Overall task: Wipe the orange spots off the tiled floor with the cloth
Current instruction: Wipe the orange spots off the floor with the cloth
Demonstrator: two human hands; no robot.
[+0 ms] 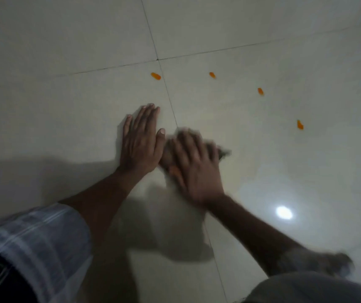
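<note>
- Four big pale tiles of the floor (262, 29) fill the view, their grout lines crossing well beyond the hands, and a bright glare patch (284, 212) sits off to the right of the right wrist.
- Left sleeve (33, 243), plaid and pushed up the forearm, comes in from the lower left corner.
- Left hand (140, 141) is planted flat on the tile, fingers straight and together, thumb out toward the right hand, holding nothing.
- Right hand (193, 165) sits just beside it, blurred, fingers spread and laid down over the cloth (221, 150); whether they curl round it I cannot tell.
- That cloth is dark and mostly hidden (only a crumpled edge pokes out past the fingertips and beside the knuckles), pressed on the floor under the right palm, with an orange smear (174, 170) showing at the thumb side.
- Four orange spots (155, 76) lie ahead of the hands in an arc, from just beyond the left fingertips to well right of the right hand.
</note>
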